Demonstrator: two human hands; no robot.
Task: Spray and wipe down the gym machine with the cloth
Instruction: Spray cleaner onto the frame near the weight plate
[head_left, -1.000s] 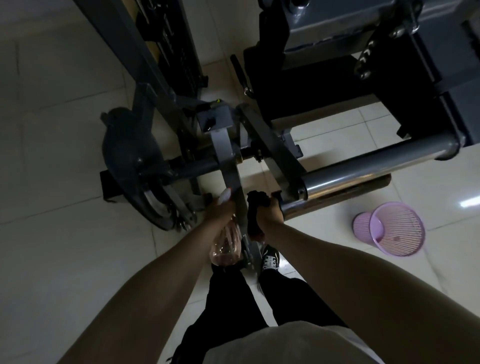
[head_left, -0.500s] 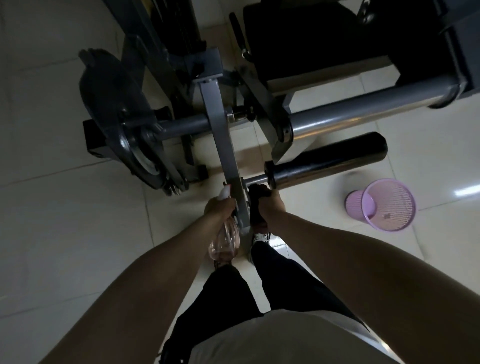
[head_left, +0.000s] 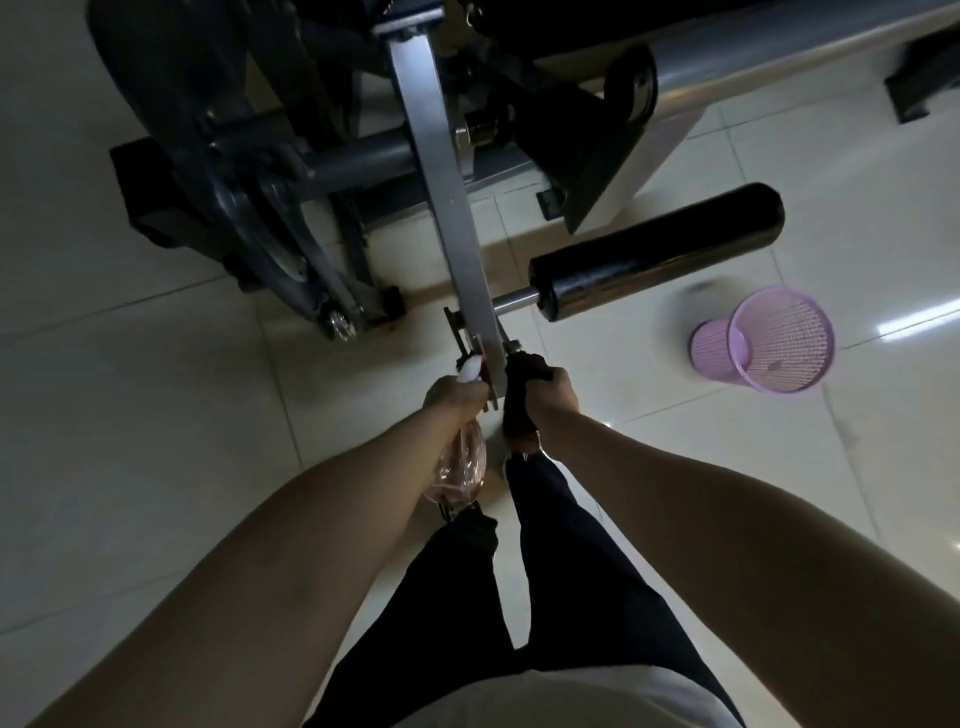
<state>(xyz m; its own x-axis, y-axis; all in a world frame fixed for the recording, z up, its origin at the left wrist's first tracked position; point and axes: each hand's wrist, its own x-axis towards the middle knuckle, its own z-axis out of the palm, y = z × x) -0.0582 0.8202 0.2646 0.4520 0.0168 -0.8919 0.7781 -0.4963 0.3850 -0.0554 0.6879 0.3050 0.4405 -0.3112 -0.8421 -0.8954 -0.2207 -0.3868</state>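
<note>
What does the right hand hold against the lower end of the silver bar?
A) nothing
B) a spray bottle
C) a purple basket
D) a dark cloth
D: the right hand grips a dark cloth at the lower end of the silver bar, while the left hand holds the spray bottle.

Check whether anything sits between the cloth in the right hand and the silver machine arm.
Nothing visible does. The right hand holds the cloth beside the lower end of the silver arm; the left hand, gripping the spray bottle, is on its other side.
</note>
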